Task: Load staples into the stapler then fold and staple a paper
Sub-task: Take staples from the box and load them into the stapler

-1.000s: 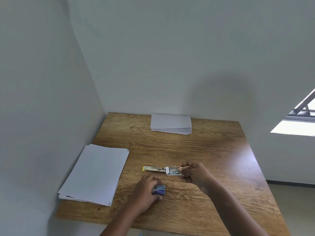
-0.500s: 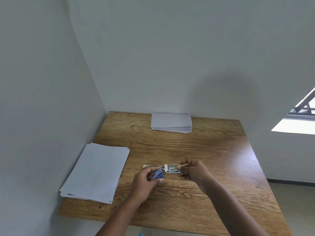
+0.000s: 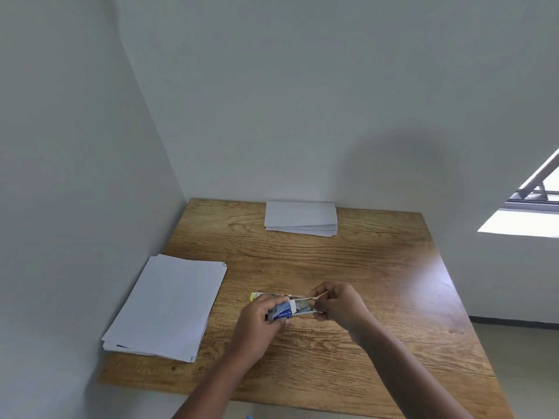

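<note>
Head view: left hand (image 3: 257, 323) fingers pinch a small blue staple box (image 3: 280, 313); right hand (image 3: 340, 303) fingers pinch its inner tray (image 3: 302, 306).

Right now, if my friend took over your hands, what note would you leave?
Left hand holds the small blue staple box. Right hand pinches the opened stapler, which lies mid-table.
Flat paper stack sits at the left, folded papers at the back.
Done: stapler opened, box picked up.
Left: put staples in, close it, fold a sheet, staple it.

The hands (image 3: 302, 309) hide most of the stapler (image 3: 266, 295).
</note>
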